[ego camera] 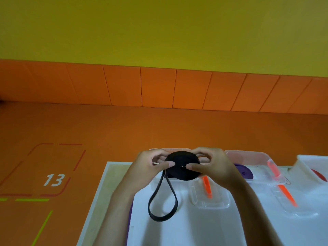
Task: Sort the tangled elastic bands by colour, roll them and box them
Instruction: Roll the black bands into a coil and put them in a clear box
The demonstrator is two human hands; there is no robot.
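Two hands on one thing: left hand [150, 168] and right hand [213, 166] both pinch the black roll [181, 168], thumbs on its near face, fingers curled behind the rim. The roll is held up off the counter [195, 233] with its flat face toward the camera, likely to keep the coils squeezed so they don't spring apart.

The unwound tail hangs from the roll's lower left as a loose loop [162, 203]. Cannot tell whether its bottom touches the counter.

Judged step: winding in the last of the black band. Rolling looks nearly done, boxing not yet.

Behind the hands is a clear box [177, 150], mostly hidden. A lid [210, 199] with an orange clip lies on the counter just in front, probably off so this roll can go in.

To the right, a purple roll [245, 172] sits in its own box and a red roll [319, 174] in a further one, so one colour per box.
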